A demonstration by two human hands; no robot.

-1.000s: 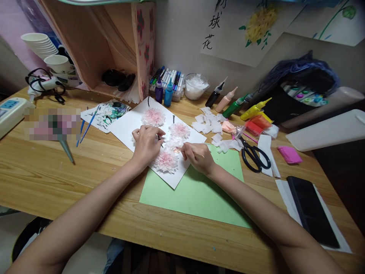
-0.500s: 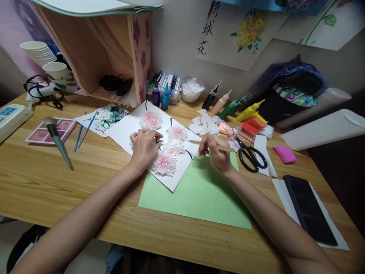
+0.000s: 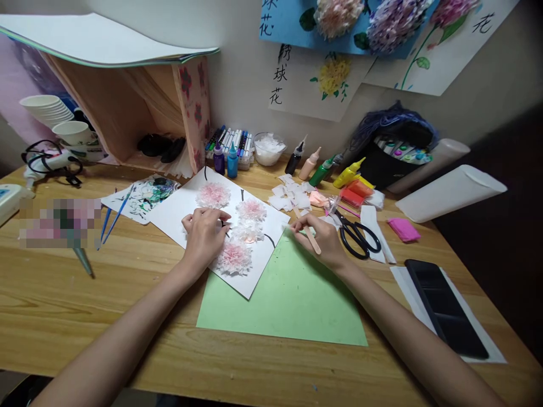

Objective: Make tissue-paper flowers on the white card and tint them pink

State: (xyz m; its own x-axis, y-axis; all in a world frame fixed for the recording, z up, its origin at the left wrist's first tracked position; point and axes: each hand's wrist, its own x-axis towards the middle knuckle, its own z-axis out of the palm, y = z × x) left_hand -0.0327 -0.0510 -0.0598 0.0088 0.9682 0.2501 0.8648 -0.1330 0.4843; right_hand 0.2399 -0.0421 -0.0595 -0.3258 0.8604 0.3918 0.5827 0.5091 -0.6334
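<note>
The right hand (image 3: 324, 240) holds a wooden stick (image 3: 313, 241) tucked across its bunched fingers; what the fingertips pinch, I can't tell from here. The left hand (image 3: 205, 234), fingers curled, rests on the white sheet (image 3: 180, 204) with fluffy pink-and-white flowers (image 3: 212, 195), partly over green paper (image 3: 288, 299).

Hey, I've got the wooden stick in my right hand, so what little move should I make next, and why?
I'd probably bring one of the white paper squares to the peach patch on the palest flower: that patch seems uncovered, the squares lie near your right hand with its wooden stick, and your left hand rests on the white sheet.
</note>
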